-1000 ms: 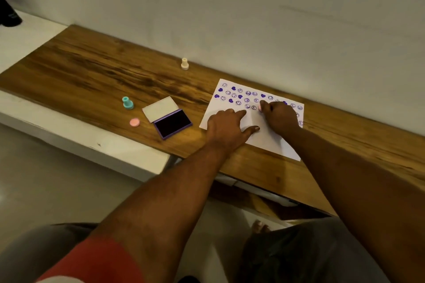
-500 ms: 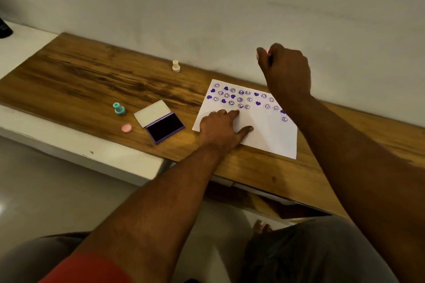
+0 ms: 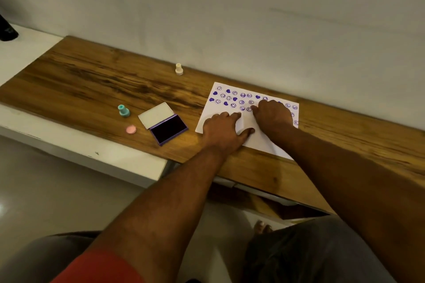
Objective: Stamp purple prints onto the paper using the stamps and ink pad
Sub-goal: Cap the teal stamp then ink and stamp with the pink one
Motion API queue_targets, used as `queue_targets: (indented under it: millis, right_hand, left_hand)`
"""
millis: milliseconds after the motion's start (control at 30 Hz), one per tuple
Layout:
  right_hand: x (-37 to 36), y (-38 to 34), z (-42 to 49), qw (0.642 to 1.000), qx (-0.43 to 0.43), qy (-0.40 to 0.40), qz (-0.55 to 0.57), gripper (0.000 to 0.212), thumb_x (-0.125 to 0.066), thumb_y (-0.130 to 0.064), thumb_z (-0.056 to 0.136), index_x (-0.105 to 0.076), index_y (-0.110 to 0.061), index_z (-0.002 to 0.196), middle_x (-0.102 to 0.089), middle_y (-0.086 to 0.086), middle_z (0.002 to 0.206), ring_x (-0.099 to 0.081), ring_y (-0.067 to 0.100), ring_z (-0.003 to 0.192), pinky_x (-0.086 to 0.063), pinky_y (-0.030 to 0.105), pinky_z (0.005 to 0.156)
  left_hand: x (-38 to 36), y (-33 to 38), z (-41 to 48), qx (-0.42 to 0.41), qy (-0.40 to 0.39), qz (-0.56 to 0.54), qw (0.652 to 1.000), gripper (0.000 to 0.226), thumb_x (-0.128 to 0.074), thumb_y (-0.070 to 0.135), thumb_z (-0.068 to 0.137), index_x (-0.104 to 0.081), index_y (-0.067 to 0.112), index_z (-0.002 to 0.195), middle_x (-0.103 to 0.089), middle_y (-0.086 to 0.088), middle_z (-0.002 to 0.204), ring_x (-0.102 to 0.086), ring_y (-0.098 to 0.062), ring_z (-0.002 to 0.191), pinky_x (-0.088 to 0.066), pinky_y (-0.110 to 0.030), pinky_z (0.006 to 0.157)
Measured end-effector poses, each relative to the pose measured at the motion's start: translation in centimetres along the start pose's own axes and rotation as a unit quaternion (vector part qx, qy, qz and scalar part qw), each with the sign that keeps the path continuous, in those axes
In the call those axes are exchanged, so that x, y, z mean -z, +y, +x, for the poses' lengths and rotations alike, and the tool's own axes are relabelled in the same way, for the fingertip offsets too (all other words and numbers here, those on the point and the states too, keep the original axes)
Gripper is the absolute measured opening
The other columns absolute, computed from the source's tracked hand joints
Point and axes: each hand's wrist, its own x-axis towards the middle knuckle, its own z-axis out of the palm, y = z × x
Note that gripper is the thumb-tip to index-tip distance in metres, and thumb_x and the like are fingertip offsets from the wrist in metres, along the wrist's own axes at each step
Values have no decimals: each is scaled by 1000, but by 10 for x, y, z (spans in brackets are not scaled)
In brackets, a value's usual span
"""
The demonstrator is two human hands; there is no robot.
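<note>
A white paper [image 3: 259, 138] with several purple smiley and heart prints lies on the wooden table [image 3: 92, 85]. My left hand [image 3: 224, 130] rests flat on the paper's near left part, fingers spread. My right hand [image 3: 272, 116] presses down on the paper in the middle of the print rows, fingers closed around a small stamp that the hand almost fully hides. The open purple ink pad [image 3: 169, 128] with its white lid [image 3: 156, 114] lies left of the paper.
A teal stamp [image 3: 123, 111] and a pink round cap [image 3: 131, 130] stand left of the ink pad. A cream stamp [image 3: 179, 69] stands by the wall. A white ledge [image 3: 69, 145] runs lower left of the table; a dark object [image 3: 7, 30] sits far left.
My right hand, raised high above the paper half a second ago, has come back down onto the print rows. My left hand has stayed on the paper.
</note>
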Motion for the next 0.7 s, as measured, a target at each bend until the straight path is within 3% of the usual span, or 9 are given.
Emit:
queue_targets:
  millis: [100, 200, 267, 333, 367, 433, 467, 600, 700]
  right_hand:
    - [11, 7, 4, 999, 29, -5, -16, 53, -31, -47, 109, -66, -10, 123, -68, 18, 121, -65, 37, 111, -52, 43, 85]
    - [17, 20, 2, 986, 18, 154, 57, 51, -32, -50, 106, -66, -12, 103, -72, 16, 91, -68, 38, 82, -48, 38, 62]
    - [18, 29, -6, 964, -29, 212, 161, 54, -31, -52, 106, -66, -12, 98, -72, 13, 80, -66, 36, 73, -40, 34, 58]
    - [15, 34, -11, 926, -73, 166, 330, 53, -34, -48, 108, -72, -12, 102, -75, 11, 89, -69, 33, 81, -49, 37, 68]
    - [16, 34, -14, 889, -101, 131, 427, 49, -37, -45, 108, -73, -12, 102, -76, 11, 94, -69, 30, 81, -52, 39, 76]
    - [19, 32, -18, 822, -137, 92, 546, 44, -41, -43, 108, -73, -13, 101, -75, 10, 97, -65, 23, 74, -51, 40, 75]
    - [21, 29, -20, 813, -138, 87, 559, 44, -42, -45, 108, -73, -15, 102, -74, 9, 96, -63, 20, 71, -49, 39, 72]
    - [29, 7, -25, 823, -109, 63, 554, 53, -38, -51, 107, -74, -13, 100, -71, 5, 86, -62, 19, 76, -49, 40, 74]
    - [34, -27, -29, 880, -36, 51, 471, 58, -32, -50, 109, -73, -13, 91, -70, 4, 82, -65, 24, 80, -44, 34, 73]
  left_hand:
    - [3, 3, 0, -1, -2, 6, 1000, 87, -33, 92, 84, -53, 35, 147, -69, -1, 123, -63, -25, 111, -51, -43, 87]
    - [3, 2, 1, 4, -13, -17, 1000, 83, -38, 89, 85, -51, 35, 147, -68, -1, 125, -62, -24, 112, -50, -43, 90]
    - [3, 3, 1, 3, -12, -27, 1000, 81, -41, 88, 86, -50, 35, 147, -67, -1, 126, -62, -24, 113, -50, -44, 91]
    - [6, 5, 1, 8, -24, -38, 999, 81, -44, 86, 87, -49, 35, 149, -66, -2, 129, -60, -25, 117, -49, -45, 95]
    - [8, 5, 2, 12, -35, -45, 998, 81, -47, 85, 87, -48, 35, 150, -65, -2, 131, -59, -25, 119, -48, -45, 97]
    - [16, 4, 0, 10, -32, -62, 998, 79, -51, 81, 89, -48, 34, 152, -65, -2, 134, -58, -25, 122, -47, -44, 99]
    - [22, 2, -2, 4, -12, -71, 997, 77, -51, 79, 90, -50, 33, 152, -66, -2, 133, -59, -25, 121, -47, -43, 98]
    - [57, -22, -24, 1, 90, -146, 985, 64, -55, 74, 93, -64, 32, 140, -72, 5, 101, -61, -15, 99, -47, -34, 81]
    - [82, -64, -51, 47, 143, -184, 971, 53, -62, 67, 93, -73, 27, 127, -68, 7, 94, -60, -12, 91, -49, -33, 77]
